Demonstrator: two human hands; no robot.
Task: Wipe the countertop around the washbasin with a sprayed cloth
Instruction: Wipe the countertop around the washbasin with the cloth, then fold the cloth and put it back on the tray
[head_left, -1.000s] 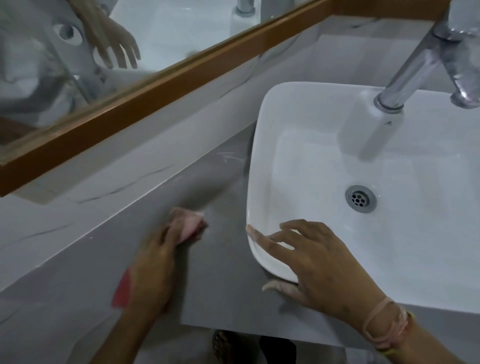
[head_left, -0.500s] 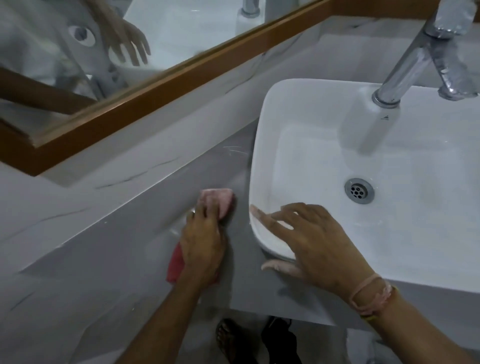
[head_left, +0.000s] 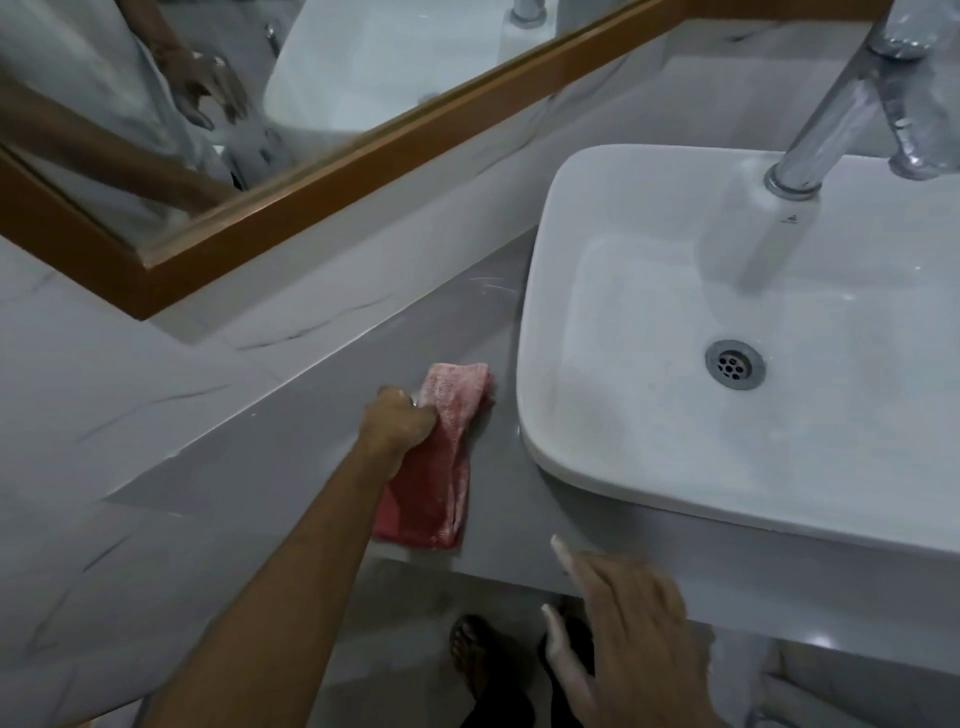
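A pink-red cloth (head_left: 441, 457) lies stretched on the grey countertop (head_left: 291, 447), just left of the white rectangular washbasin (head_left: 566, 291). My left hand (head_left: 397, 421) grips the cloth near its far end, pressing it onto the counter. My right hand (head_left: 623, 629) hovers with fingers spread at the counter's front edge, below the basin's near corner, holding nothing. The cloth's far end sits a short way from the basin's left wall.
A chrome tap (head_left: 836, 109) rises over the basin's far right; a drain (head_left: 735, 362) sits in its bowl. A wood-framed mirror (head_left: 374, 150) runs along the marble-look wall behind. A sandalled foot (head_left: 470, 654) shows on the floor below the counter edge.
My left hand has pushed the cloth to the right and farther along the counter, up beside the basin. My right hand has come off the basin's near corner and dropped back to the counter edge.
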